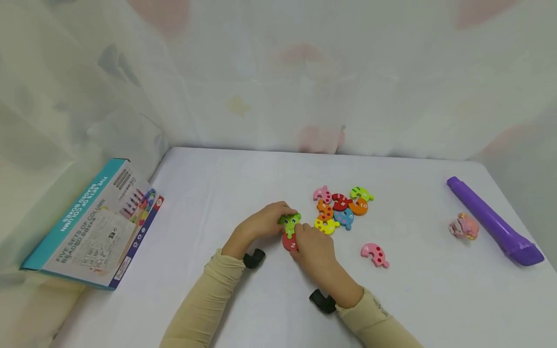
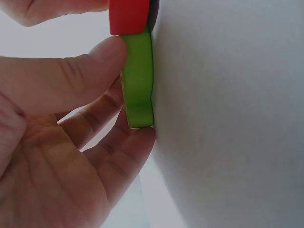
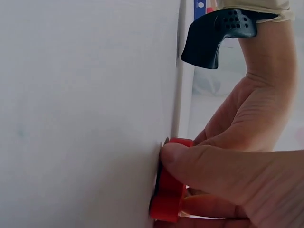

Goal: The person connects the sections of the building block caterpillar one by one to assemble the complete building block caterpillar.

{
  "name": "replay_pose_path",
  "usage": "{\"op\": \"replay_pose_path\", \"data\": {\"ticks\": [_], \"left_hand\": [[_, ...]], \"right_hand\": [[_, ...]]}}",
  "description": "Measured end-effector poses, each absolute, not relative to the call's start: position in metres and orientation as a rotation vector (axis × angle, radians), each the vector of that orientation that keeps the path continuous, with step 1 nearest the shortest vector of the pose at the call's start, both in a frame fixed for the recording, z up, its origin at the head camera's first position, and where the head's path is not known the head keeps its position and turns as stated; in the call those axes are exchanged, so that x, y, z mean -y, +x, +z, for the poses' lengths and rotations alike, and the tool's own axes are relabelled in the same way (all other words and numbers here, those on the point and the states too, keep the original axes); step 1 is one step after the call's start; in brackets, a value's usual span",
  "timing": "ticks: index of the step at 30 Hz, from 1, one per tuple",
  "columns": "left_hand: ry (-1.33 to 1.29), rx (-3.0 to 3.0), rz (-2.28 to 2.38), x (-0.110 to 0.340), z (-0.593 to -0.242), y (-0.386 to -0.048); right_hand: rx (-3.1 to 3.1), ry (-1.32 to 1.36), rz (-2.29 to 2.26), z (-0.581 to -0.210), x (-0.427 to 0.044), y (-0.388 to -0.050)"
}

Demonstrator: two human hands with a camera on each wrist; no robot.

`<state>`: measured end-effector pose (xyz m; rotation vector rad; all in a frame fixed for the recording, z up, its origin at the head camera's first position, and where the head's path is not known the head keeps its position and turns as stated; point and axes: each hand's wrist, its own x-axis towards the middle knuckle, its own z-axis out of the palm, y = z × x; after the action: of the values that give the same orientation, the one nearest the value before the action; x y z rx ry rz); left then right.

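Two hands are working over a white surface (image 1: 217, 193), with two toy pieces, one green head (image 1: 289, 223) and one red 2 (image 1: 288, 243), meeting edge to edge between them. The left hand (image 1: 265, 221) is pinching the green head, its thumb lying along the near side and its other fingers curling around the opposite edge. The right hand (image 1: 315, 249) is gripping the red 2, thumb pressing one side while fingers are bracing the other; the red 2 is sitting just nearer than the green head.

Seven more pieces are lying clustered to the right: one pink piece (image 1: 322, 194), one red 8 (image 1: 341, 202), one lime piece (image 1: 361, 193), two orange pieces (image 1: 359, 207), one blue piece (image 1: 344, 218) and one yellow piece (image 1: 326, 226). One pink 9 (image 1: 374, 254) is resting apart, nearer and farther right.

One box (image 1: 93, 232) is leaning at far left. On the right, one pink figure (image 1: 464, 226) is standing or lying, which one cannot tell, beside one purple tube (image 1: 491, 217).
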<state>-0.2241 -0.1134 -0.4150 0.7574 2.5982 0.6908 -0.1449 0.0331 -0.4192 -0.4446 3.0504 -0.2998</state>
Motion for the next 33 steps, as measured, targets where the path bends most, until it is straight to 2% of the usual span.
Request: {"op": "replay_pose_path", "data": {"ticks": [9,15,21,33], "left_hand": [[0.76,-2.61,0.722,0.12,-0.417,-0.224],[0.719,-2.622,0.709,0.124,-0.421,-0.223],[0.711,-2.598,0.738,0.121,-0.42,-0.22],[0.749,-2.59,0.703,0.115,-0.419,-0.222]], "right_hand": [[-2.989,-0.503,-0.444,-0.408,-0.044,-0.153],[-3.097,-0.413,-0.551,-0.398,-0.074,-0.181],[-3.097,-0.459,-0.442,-0.407,-0.101,-0.21],[-2.801,-0.471,-0.193,-0.396,-0.104,-0.232]]}}
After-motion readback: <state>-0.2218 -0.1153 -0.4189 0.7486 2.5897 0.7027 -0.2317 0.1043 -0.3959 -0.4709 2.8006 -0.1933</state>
